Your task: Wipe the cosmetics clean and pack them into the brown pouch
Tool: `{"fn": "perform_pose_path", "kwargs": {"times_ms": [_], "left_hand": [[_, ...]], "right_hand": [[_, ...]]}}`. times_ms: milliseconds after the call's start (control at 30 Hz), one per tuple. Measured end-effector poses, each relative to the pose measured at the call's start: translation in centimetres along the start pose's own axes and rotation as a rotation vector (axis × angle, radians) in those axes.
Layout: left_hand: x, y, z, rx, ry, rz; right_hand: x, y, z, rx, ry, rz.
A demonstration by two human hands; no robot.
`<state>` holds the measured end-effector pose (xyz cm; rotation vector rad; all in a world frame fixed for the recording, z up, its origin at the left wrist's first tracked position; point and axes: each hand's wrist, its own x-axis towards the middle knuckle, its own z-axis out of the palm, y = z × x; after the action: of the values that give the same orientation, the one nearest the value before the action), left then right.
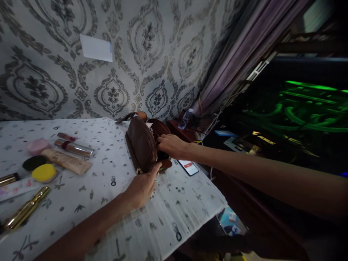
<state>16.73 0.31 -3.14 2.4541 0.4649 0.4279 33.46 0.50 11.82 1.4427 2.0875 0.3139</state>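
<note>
A brown handbag lies tilted on the patterned tablecloth, its opening facing right and a gold zip end showing near the front. My left hand grips the bag's near lower end, fingertips at the edge of the opening. At the upper right of that opening, my right hand has its fingers curled closed on the bag's rim. Part of the bag's inside is dark, and its contents are hard to make out. A brown strap rests behind it. Close to my right wrist lies a lit phone.
Cosmetics lie on the left: a yellow round case, a pink puff, a beige tube, a silver tube and a gold tube. A clear bottle stands behind. The tablecloth's edge drops off at right.
</note>
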Motion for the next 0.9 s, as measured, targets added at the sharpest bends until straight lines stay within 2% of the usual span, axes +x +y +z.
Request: {"fn": "perform_pose_path", "kwargs": {"times_ms": [167,333,567,733,833,900], "left_hand": [[0.0,0.2,-0.4,0.009,-0.020,0.013],[0.0,0.2,-0.6,-0.004,-0.004,0.042],[0.1,-0.5,0.2,0.058,-0.005,0.024],[0.1,-0.6,0.3,0.071,0.005,0.047],[0.1,-0.4,0.2,0.092,0.005,0.044],[0.1,-0.2,0.1,0.114,-0.007,0.040]], "right_hand": [[-1.4,-0.3,1.9,0.064,0.009,-0.107],[-2.9,-1.2,3.5,0.028,0.106,-0.105],[-3.2,-3.3,3.8,-0.049,0.131,0.089],[-3.1,-3.4,4.3,-0.037,0.157,0.138],[-4.1,-3.3,5.2,0.085,0.198,0.178],[-4.9,-3.3,6.3,0.233,0.305,0.279]]}}
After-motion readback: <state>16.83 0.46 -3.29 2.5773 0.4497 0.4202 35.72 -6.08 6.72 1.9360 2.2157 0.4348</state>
